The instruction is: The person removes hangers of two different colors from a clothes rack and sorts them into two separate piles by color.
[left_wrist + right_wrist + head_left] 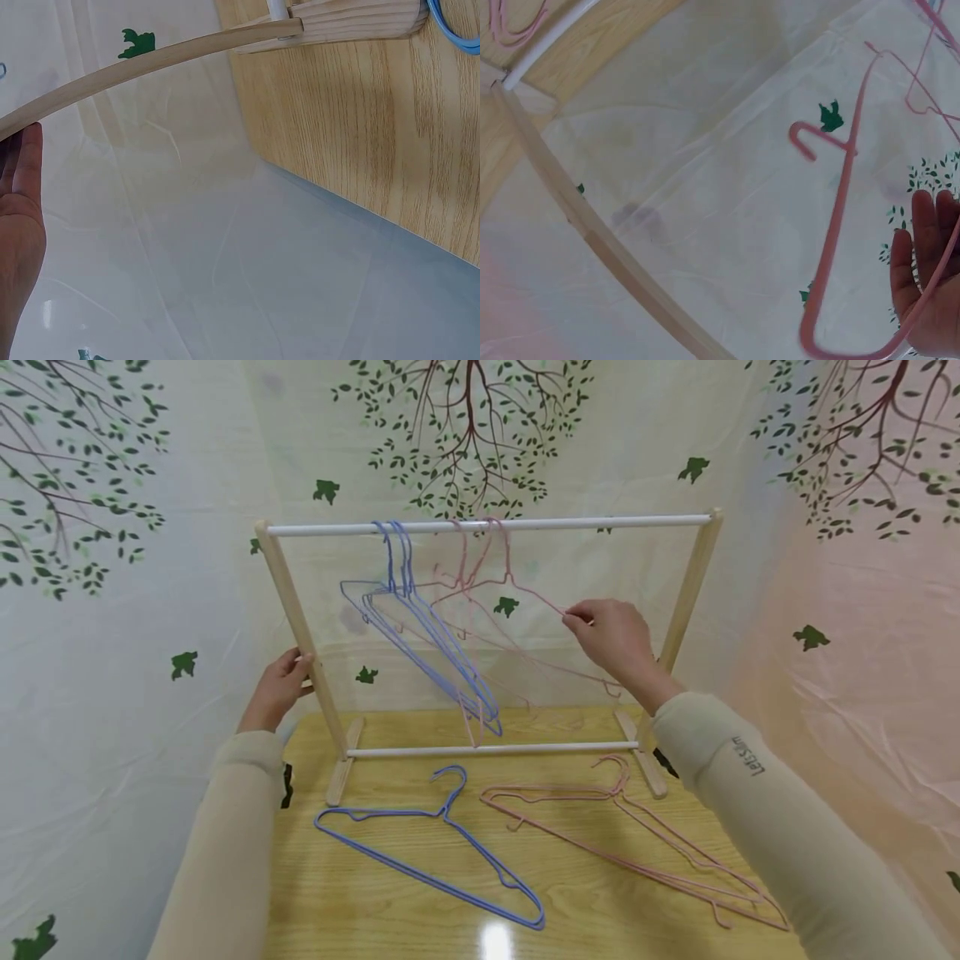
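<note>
We see, right of centre, the right hand (613, 631) pinching the shoulder of a pink hanger (538, 593), whose hook rests over the white top bar (600, 522) in the upper centre. At centre left, the left hand (277, 689) grasps the wooden left post (295, 610). Blue hangers (450, 652) hang left of the pink group, whose overlapping wires we cannot count surely. On the table (330, 910) lie blue wirework (427, 877), lower centre, and loose pink hangers (585, 845), lower right.
</note>
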{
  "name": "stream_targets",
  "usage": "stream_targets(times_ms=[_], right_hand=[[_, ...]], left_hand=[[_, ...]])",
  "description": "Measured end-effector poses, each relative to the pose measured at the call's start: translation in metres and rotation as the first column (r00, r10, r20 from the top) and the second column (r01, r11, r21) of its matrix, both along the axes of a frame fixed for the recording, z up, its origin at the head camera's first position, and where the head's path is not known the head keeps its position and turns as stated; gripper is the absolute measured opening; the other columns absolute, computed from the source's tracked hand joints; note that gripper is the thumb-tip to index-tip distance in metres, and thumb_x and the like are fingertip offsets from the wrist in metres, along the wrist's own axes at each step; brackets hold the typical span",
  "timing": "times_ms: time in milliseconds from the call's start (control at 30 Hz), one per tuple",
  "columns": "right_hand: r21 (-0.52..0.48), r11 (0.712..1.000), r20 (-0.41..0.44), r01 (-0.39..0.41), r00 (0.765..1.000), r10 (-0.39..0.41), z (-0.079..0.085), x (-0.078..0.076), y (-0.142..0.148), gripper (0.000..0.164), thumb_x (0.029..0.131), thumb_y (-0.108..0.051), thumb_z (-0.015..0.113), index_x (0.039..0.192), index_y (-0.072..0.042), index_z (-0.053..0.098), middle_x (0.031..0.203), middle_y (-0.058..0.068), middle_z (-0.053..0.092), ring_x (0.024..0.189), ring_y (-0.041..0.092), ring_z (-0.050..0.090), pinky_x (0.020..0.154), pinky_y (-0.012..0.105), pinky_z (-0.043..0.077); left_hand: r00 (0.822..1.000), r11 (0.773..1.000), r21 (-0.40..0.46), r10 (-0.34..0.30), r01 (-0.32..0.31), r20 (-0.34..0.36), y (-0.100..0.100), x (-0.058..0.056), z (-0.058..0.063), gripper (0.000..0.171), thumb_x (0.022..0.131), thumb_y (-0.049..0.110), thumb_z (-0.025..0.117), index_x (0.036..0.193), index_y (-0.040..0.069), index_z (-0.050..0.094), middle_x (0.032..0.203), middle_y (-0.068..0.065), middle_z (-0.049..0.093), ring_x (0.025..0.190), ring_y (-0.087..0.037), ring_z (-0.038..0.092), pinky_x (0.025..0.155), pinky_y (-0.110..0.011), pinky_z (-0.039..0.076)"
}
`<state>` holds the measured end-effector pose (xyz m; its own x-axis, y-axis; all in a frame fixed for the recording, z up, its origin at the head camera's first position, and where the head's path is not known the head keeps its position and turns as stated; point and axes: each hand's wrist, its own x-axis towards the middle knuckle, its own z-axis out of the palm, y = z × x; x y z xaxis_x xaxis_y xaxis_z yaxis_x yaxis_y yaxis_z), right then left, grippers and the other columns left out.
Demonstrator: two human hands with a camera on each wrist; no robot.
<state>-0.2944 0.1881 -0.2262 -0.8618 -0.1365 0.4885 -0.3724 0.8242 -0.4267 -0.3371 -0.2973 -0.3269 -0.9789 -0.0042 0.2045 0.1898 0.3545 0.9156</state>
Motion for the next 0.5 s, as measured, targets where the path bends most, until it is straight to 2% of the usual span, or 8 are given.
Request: stream_targets(times_ms=[200, 367, 500], right_hand=[[0.073, 0.997, -0.104, -0.024, 0.994, 0.032, -0.009, -0.006, 0.004, 0.024, 0.099, -0.02, 0.062, 0.11, -0.003, 0.075, 0.102, 0.015, 0.073, 0.089, 0.03, 0.068, 0.078, 0.048, 0.055], [0.054, 0.998, -0.195, -0.039, 0.98, 0.049, -0.017, -0.01, 0.005, 0.022, 0.099, -0.018, 0.063, 0.107, -0.002, 0.076, 0.099, 0.015, 0.073, 0.082, 0.029, 0.067, 0.072, 0.047, 0.054], [0.015, 0.999, -0.298, -0.046, 0.953, 0.049, -0.02, -0.013, 0.004, 0.02, 0.098, -0.015, 0.065, 0.104, 0.0, 0.077, 0.094, 0.016, 0.073, 0.076, 0.029, 0.067, 0.068, 0.046, 0.053]], left_hand=[[1.0, 1.0, 0.007, 0.002, -0.002, -0.008, -0.001, -0.003, -0.001, 0.06, 0.109, 0.034, 0.033, 0.156, -0.001, 0.022, 0.143, -0.033, 0.041, 0.133, -0.041, 0.04, 0.11, -0.052, 0.039], [1.0, 1.0, 0.005, -0.001, 0.001, -0.012, -0.001, -0.004, -0.002, 0.059, 0.109, 0.034, 0.033, 0.156, -0.001, 0.023, 0.142, -0.033, 0.042, 0.131, -0.039, 0.041, 0.111, -0.052, 0.038], [1.0, 1.0, 0.001, -0.003, 0.003, -0.019, -0.001, -0.006, -0.002, 0.059, 0.109, 0.035, 0.033, 0.155, -0.002, 0.024, 0.141, -0.033, 0.042, 0.13, -0.038, 0.042, 0.111, -0.052, 0.038]])
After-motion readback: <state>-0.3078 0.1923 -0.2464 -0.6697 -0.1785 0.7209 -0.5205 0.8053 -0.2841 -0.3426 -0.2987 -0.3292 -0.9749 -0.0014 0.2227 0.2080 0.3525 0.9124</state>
